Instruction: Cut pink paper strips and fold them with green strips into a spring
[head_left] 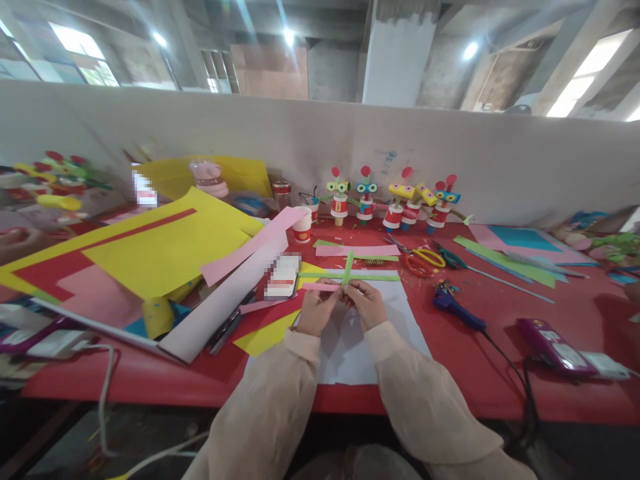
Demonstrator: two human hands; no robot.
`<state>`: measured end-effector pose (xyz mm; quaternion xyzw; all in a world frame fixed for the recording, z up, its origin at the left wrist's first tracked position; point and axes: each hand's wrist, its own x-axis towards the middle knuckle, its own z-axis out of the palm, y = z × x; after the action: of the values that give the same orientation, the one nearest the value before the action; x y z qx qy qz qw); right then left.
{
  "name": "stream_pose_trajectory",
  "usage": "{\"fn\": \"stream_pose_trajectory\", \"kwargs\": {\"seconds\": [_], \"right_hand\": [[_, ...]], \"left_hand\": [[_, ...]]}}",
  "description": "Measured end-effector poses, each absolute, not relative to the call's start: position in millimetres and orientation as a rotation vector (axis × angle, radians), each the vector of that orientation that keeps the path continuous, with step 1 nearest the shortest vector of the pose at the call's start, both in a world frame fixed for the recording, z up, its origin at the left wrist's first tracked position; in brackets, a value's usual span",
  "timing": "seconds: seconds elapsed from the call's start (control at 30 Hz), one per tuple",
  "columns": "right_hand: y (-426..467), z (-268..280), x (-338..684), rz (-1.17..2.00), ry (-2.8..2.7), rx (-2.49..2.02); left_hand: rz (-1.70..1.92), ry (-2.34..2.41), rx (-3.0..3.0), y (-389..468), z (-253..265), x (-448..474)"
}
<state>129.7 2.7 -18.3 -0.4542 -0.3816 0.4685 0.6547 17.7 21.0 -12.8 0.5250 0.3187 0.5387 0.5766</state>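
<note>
My left hand [317,312] and my right hand [366,304] meet above a white sheet [345,363] at the front of the red table. Between their fingertips they pinch two paper strips that cross. The green paper strip [348,267] stands up and away from me. A pink paper strip [320,287] points left over my left hand. Both hands are closed, thumbs and forefingers near the crossing. Exactly how the strips overlap there is hidden by the fingers.
Scissors [425,259], pliers [447,255] and a blue glue gun [457,305] lie to the right. Paper-cup figures [367,200] line the wall. Yellow sheets [185,247], a white roll [230,300] and a phone [283,277] lie left. A purple power strip [555,347] sits far right.
</note>
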Motion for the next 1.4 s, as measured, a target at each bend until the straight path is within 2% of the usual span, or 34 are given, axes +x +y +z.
{"fn": "stream_pose_trajectory", "kwargs": {"seconds": [0.6,1.07,1.4], "right_hand": [[3.0,-18.7,130.4,1.02,-0.866,-1.11],[-2.0,-11.9,128.8,1.138,-0.878,-1.009],[-1.9,-19.5,126.8,0.988,-0.931,-1.007]], "left_hand": [[1.183,0.658,0.938,21.8,-14.1,17.6],[1.186,0.745,0.867,25.5,-16.6,14.8],[1.228,0.693,0.744,24.8,-14.0,16.1]]}}
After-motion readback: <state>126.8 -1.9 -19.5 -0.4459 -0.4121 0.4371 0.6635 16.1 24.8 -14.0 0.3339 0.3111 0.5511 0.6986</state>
